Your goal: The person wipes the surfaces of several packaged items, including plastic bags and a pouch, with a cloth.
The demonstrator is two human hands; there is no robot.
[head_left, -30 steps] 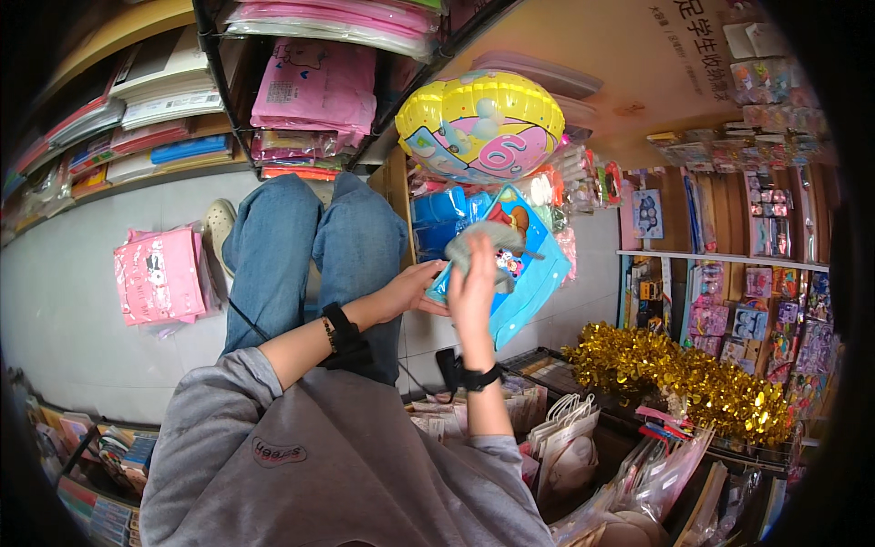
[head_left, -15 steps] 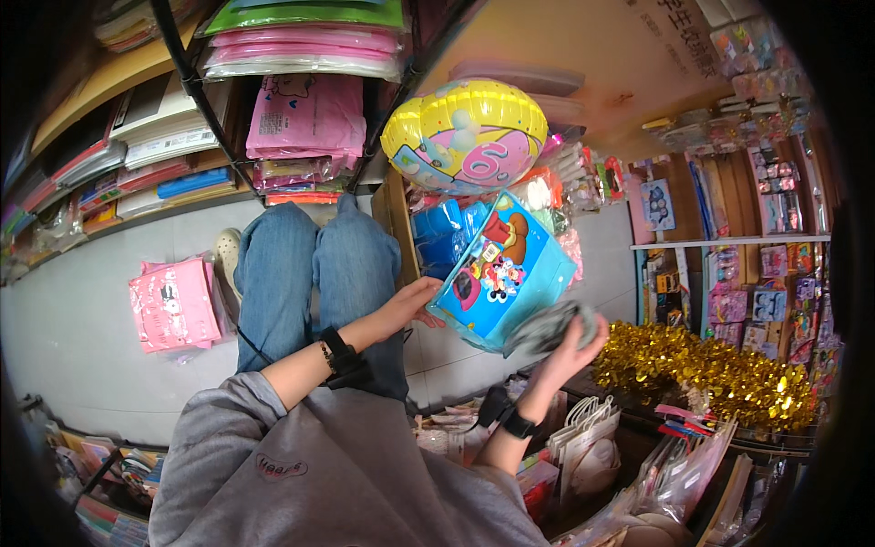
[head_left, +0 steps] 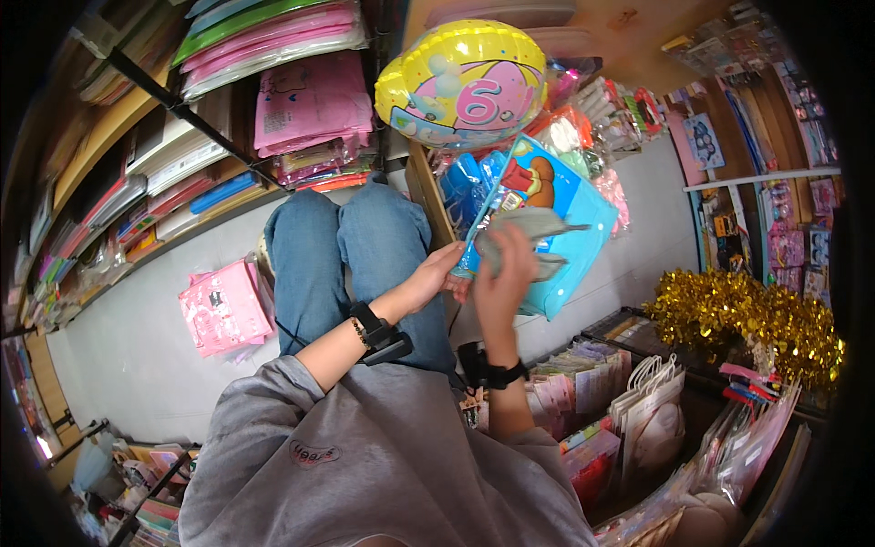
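Observation:
A blue box-shaped bag (head_left: 583,244) with cartoon figures on its front stands tilted in front of me, right of my knees. My left hand (head_left: 437,276) is closed on its near left edge; the fingertips are partly hidden. A grey cloth (head_left: 536,223) is bunched in my right hand (head_left: 507,269) and lies against the printed front, covering much of the picture. My right hand is slightly blurred, its fingers bent over the cloth.
Behind the bag, a yellow foil balloon (head_left: 465,82) stands over a wooden bin (head_left: 428,191) with blue packages (head_left: 465,182). Pink packets (head_left: 225,305) lie on the floor at left. Gold tinsel (head_left: 729,314) and paper bags (head_left: 649,401) are at right, stacked shelves (head_left: 173,164) at far left.
My right hand has moved the cloth leftward from the bag's right lower edge onto its printed front. My left hand still holds the edge. The whole view has turned slightly.

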